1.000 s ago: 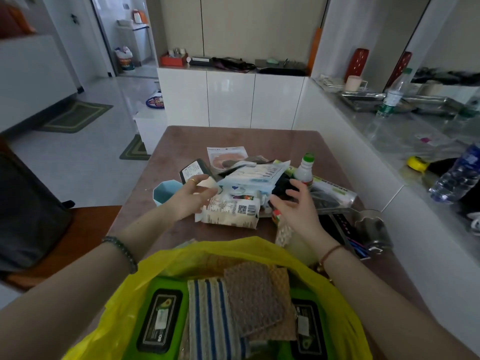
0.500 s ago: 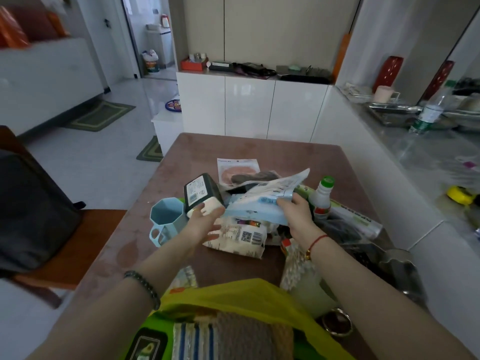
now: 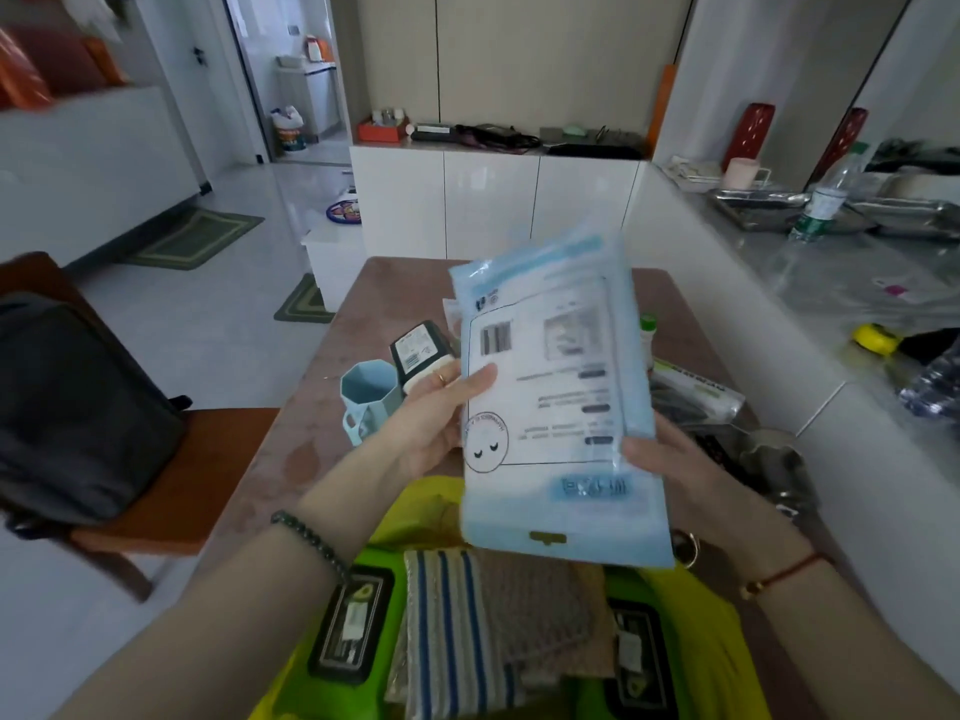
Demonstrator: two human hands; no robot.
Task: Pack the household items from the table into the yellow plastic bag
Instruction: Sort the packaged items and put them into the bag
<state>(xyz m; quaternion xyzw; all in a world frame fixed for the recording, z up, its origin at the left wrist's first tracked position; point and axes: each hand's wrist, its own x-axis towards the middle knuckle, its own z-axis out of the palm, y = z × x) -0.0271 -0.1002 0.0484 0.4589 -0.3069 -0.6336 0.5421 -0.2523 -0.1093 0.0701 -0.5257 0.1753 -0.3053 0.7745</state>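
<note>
A flat light-blue and white plastic packet [image 3: 556, 397] is held upright above the yellow plastic bag [image 3: 691, 610], its printed back facing me. My left hand [image 3: 436, 423] grips its left edge, thumb on the front. My right hand [image 3: 675, 465] holds its lower right edge, fingers behind it. The bag lies open below and holds green wipe packs [image 3: 353, 623], a blue-striped cloth [image 3: 447, 631] and brown scouring pads [image 3: 545, 610].
On the brown table [image 3: 291, 449] stand a pale blue cup [image 3: 366, 402], a black packet [image 3: 415, 350], a clear roll bag [image 3: 696, 394] and a metal item [image 3: 774, 459]. A dark backpack [image 3: 72, 407] sits on the chair at left. A counter [image 3: 831, 283] runs along the right.
Both hands lifted the blue packet off the pile on the table and brought it toward me, turning it upright over the open bag. The view tilted down and closer.
</note>
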